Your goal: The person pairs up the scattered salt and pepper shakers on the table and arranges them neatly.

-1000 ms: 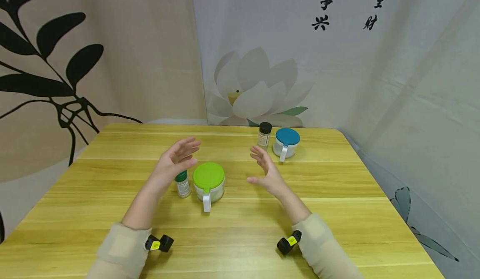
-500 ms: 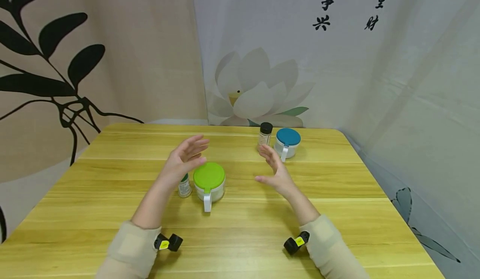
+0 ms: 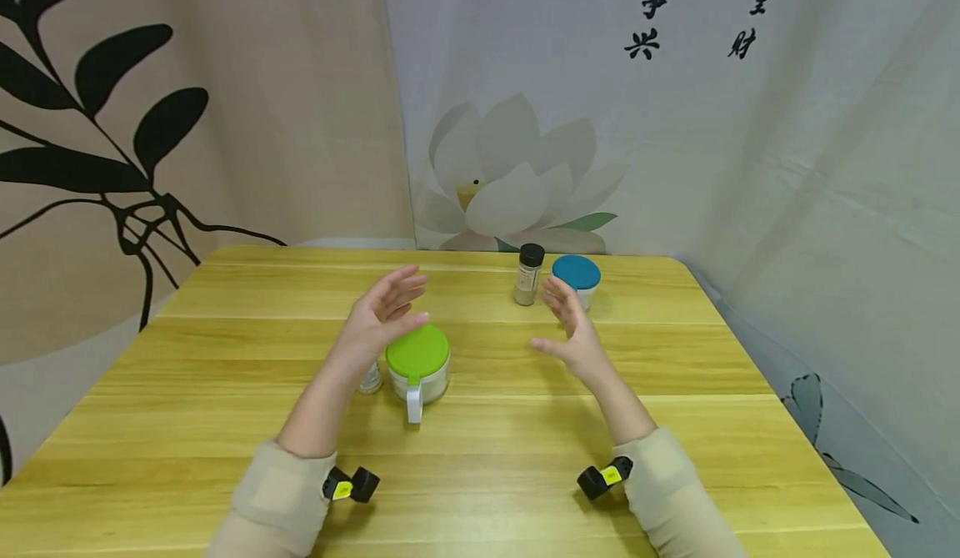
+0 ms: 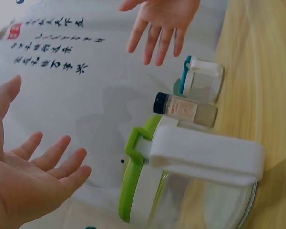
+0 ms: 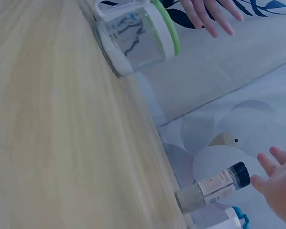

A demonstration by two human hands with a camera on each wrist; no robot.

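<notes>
My left hand (image 3: pixel 382 314) is raised above the table, palm turned inward and fingers extended, overlapping the edge of a jar with a green lid (image 3: pixel 417 354) and a white handle. Behind that wrist, a small shaker bottle (image 3: pixel 371 380) is mostly hidden. My right hand (image 3: pixel 576 334) hovers further right with fingers spread, in front of a jar with a blue lid (image 3: pixel 576 272), hiding its handle. A black-capped spice bottle (image 3: pixel 528 274) stands upright just left of the blue-lidded jar. Both wrist views show empty palms; the right wrist view has white contents inside the green-lidded jar (image 5: pixel 133 38).
The wooden table (image 3: pixel 480 475) ends at a back edge close behind the blue-lidded jar and black-capped bottle. A fabric backdrop (image 3: pixel 315 124) with leaves, a lotus and black characters hangs behind it. Black wrist cameras (image 3: pixel 351 485) sit at both cuffs.
Both hands have drifted right in the air, still apart. The left now covers the shaker bottle's green cap; the right has uncovered the black-capped bottle and overlaps the blue-lidded jar. The containers stay put.
</notes>
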